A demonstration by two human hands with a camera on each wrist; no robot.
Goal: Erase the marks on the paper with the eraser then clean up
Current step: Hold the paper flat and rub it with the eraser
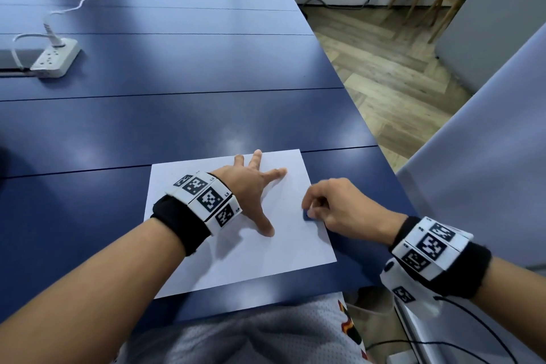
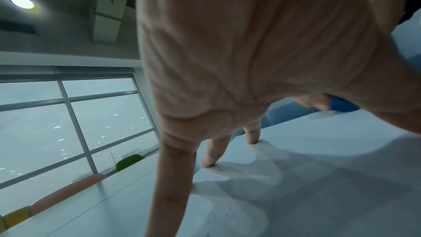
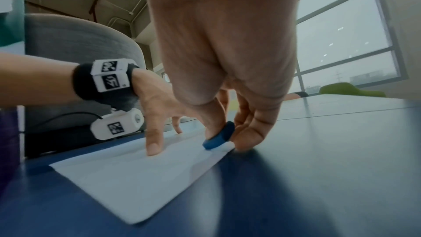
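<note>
The small blue rounded eraser (image 3: 219,136) was pinched on edge between the thumb and fingers of the right hand (image 1: 339,205), its lower rim touching the white rectangular sheet of paper (image 1: 236,260) close to the sheet's right-hand edge. The paper lay flat on the dark blue table (image 1: 177,121), near the person's side of it. The left hand (image 1: 248,186) pressed down on the sheet with fingers spread and straight — fingertips and thumb planted, gripping nothing.

No marks could be made out on the paper in any view, only faint specks in the left wrist view. To rub well here, the strokes were best kept short and directed away from the pinning hand toward the free edge, since rubbing inward so near the border would likely buckle or crease the sheet. Light, even pressure on the eraser's rim seemed wise — and the left fingers might move nearer the eraser.
</note>
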